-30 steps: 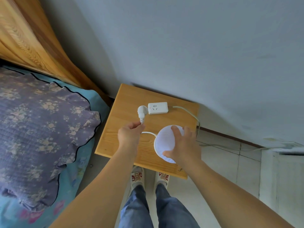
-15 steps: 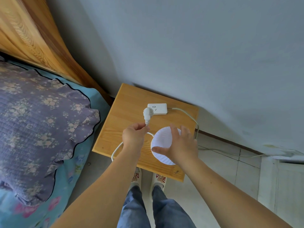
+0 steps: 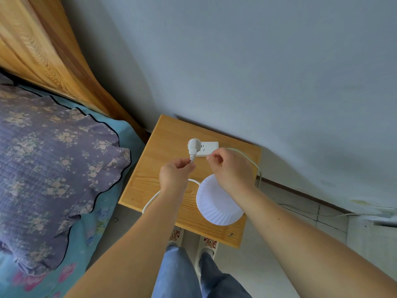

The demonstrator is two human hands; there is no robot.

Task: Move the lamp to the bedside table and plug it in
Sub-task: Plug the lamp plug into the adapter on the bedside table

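The lamp's white pleated shade (image 3: 217,206) stands on the wooden bedside table (image 3: 150,175), seen from above near its front right. My left hand (image 3: 175,176) pinches the lamp's white cord just below the white plug (image 3: 194,146), which hangs over the left end of the white power strip (image 3: 209,148). My right hand (image 3: 228,166) is off the shade, fingers curled, its fingertips at the strip's near edge. Whether they touch the strip I cannot tell. The cord (image 3: 150,201) loops off the table's front edge.
A bed with a purple floral pillow (image 3: 55,160) and wooden headboard (image 3: 43,52) lies to the left. The wall (image 3: 257,72) is directly behind the table. The strip's cable (image 3: 255,166) drops off the table's right side onto the tiled floor. My slippered feet (image 3: 193,239) stand at the table's front.
My left hand carried the plug rightward to the strip's left end. My right hand let go of the lampshade and moved up to the strip.
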